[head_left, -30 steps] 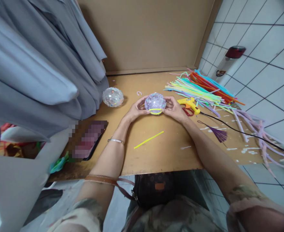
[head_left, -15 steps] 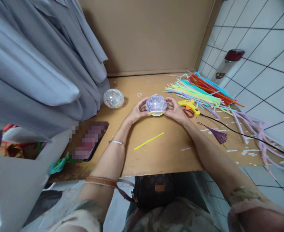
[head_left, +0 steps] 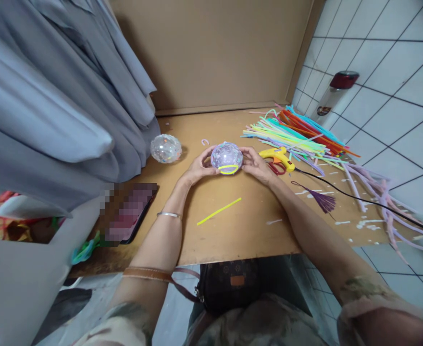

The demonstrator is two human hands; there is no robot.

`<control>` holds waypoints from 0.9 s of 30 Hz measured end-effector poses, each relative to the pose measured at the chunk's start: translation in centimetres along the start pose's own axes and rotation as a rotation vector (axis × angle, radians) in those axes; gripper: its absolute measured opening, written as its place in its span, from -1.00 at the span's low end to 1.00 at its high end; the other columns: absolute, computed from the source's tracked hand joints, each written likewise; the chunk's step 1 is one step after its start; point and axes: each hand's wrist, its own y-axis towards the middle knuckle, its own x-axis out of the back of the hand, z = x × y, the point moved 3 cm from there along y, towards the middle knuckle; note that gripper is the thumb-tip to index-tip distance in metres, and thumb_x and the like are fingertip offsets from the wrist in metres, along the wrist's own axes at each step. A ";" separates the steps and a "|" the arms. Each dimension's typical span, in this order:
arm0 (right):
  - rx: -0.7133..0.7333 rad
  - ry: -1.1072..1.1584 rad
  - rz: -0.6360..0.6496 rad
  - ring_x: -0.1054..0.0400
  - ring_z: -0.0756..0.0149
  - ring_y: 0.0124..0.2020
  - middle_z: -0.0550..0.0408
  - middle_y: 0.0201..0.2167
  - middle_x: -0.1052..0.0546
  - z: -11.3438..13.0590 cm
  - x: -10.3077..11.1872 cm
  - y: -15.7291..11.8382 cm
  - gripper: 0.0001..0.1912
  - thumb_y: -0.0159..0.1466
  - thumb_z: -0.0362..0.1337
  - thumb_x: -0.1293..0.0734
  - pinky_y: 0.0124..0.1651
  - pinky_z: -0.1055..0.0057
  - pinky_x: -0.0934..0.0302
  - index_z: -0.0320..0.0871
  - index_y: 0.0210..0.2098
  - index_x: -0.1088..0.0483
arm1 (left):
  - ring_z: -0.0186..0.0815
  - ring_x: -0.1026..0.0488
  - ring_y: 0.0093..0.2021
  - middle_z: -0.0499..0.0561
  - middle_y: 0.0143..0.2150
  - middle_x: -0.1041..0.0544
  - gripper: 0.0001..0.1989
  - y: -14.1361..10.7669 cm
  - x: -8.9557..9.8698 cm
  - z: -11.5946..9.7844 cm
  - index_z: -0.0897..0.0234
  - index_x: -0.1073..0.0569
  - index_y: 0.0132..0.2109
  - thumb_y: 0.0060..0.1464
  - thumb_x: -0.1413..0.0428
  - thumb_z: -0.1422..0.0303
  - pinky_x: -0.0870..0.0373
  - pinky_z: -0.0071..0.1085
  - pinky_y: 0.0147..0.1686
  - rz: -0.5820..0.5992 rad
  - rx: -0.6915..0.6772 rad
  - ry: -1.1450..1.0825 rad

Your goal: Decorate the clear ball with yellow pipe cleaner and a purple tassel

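A clear, lilac-tinted ball is held between my two hands above the tabletop. My left hand curves round its left side, thumb near the bottom. On the other side my right hand grips it with the fingers behind and the thumb low. A yellow pipe cleaner ring lies against the ball's near lower side. Closer to me, a straight yellow pipe cleaner rests on the table. A second clear ball with coloured specks sits to the left of my hands.
Right of my hands lie a yellow glue gun with a black cord, red-handled scissors, a purple tassel and a pile of coloured pipe cleaners. A phone lies at left, by the grey curtain. A bottle stands beyond.
The yellow ring on the ball now shows as a more open oval, so the ball looks slightly tilted. Both hands still hold it; the whole view has shifted a little.
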 end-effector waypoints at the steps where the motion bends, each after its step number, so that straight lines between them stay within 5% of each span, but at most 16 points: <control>1: 0.000 0.010 0.015 -0.49 0.07 0.17 0.01 0.31 -0.40 0.0 0.0 0.0 -0.36 0.02 -0.23 -0.47 0.32 -0.02 -0.32 0.05 0.09 -0.30 | 0.23 -0.23 0.45 0.25 0.50 -0.23 0.15 0.1 0.0 0.1 0.16 -0.30 0.39 -0.37 -0.53 0.07 -0.32 0.09 0.36 0.006 -0.007 0.007; 14: 0.010 0.024 0.016 -0.45 0.03 0.23 -0.08 0.29 -0.43 -0.4 -0.1 0.1 -0.22 -0.01 0.03 -0.63 0.34 -0.07 -0.30 0.03 0.10 -0.30 | 0.13 -0.24 0.46 0.25 0.47 -0.28 0.08 0.2 0.2 0.7 0.16 -0.32 0.34 -0.35 -0.54 0.10 -0.25 0.02 0.41 0.013 -0.052 -0.007; 27: -0.005 0.018 -0.029 -0.54 0.15 0.07 -0.03 0.16 -0.53 -0.3 -0.1 0.0 -0.28 -0.03 -0.07 -0.63 0.26 0.01 -0.41 0.02 0.04 -0.32 | 0.12 -0.25 0.46 0.24 0.48 -0.27 0.08 0.2 0.3 1.0 0.12 -0.32 0.32 -0.38 -0.55 0.14 -0.32 0.02 0.36 -0.003 -0.038 -0.016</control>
